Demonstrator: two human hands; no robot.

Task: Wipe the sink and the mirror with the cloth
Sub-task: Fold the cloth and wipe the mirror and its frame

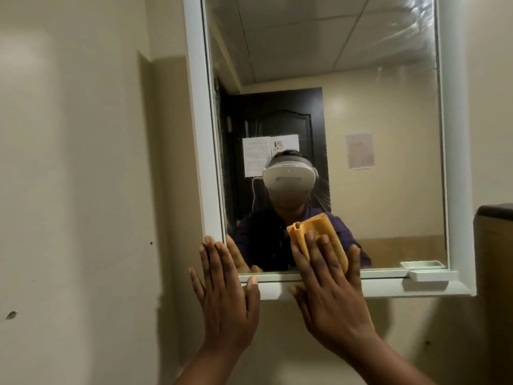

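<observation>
Head view, facing a wall-mounted mirror in a white frame. Right hand flat, fingers straight and spread, pressing an orange cloth against the lower part of the glass; the palm overlaps the frame's bottom ledge. The cloth is folded, its top edge and a rolled left edge showing above the fingertips, the rest covered by the hand. Left hand also flat and holding nothing, fingers straight, laid over the frame's lower-left corner with fingertips at the glass edge and thumb on the ledge. The two hands sit side by side, apart, not touching. Smeared streaks show across the mirror's upper right area and down its left edge. A small white dish rests at the right end of the ledge, well apart from the cloth. The glass reflects a person wearing a white headset, a dark door with paper sheets stuck on it, and another notice on the beige wall. Plain cream wall to the left of the mirror, with a few small marks. A dark-topped fixture at the right edge; what it is cannot be told. The sink is out of view.
</observation>
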